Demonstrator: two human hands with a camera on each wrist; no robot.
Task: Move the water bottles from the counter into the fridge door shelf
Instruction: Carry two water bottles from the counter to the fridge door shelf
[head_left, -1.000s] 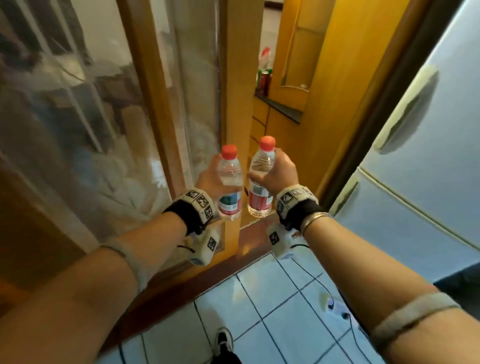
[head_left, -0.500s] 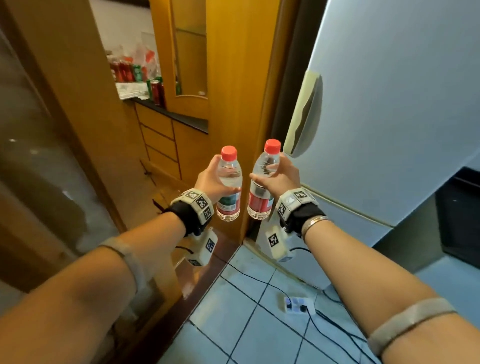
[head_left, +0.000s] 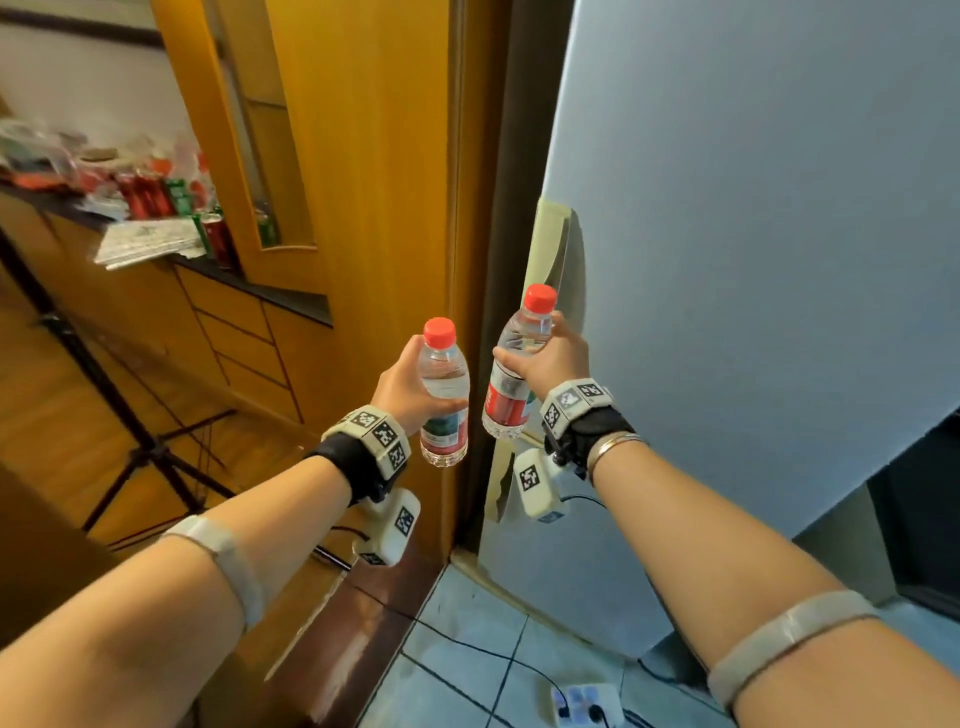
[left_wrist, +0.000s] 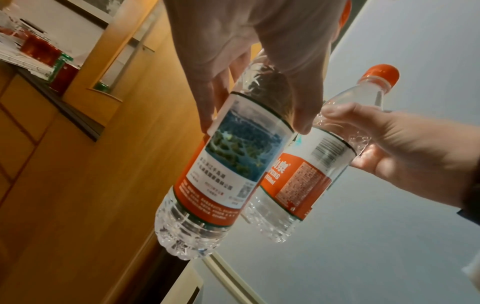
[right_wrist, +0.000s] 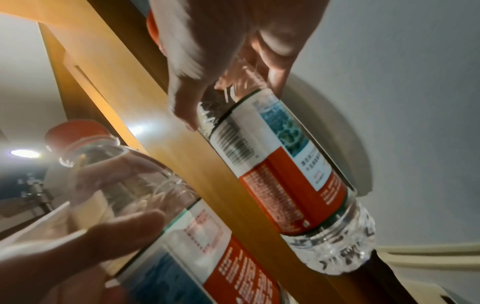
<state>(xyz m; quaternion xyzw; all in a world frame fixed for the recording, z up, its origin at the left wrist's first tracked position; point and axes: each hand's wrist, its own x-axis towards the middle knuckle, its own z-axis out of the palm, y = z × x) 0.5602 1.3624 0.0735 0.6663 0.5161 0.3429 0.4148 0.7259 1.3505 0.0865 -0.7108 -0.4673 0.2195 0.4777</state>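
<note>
Turning from the wooden doorway, the person has brought the closed fridge door (head_left: 753, 234) to fill the view from 12 to 3 o'clock, so the carry looks nearly over and opening the fridge seems the next need. The left hand (head_left: 402, 387) wraps its grip round the left water bottle (head_left: 444, 397), upright, at 6 o'clock of centre. The right hand (head_left: 553, 358) grips the right water bottle (head_left: 514, 374), tilted slightly, just beside the door handle (head_left: 558, 249). The tabletop (head_left: 270, 286) lies at 9 o'clock, well apart.
</note>
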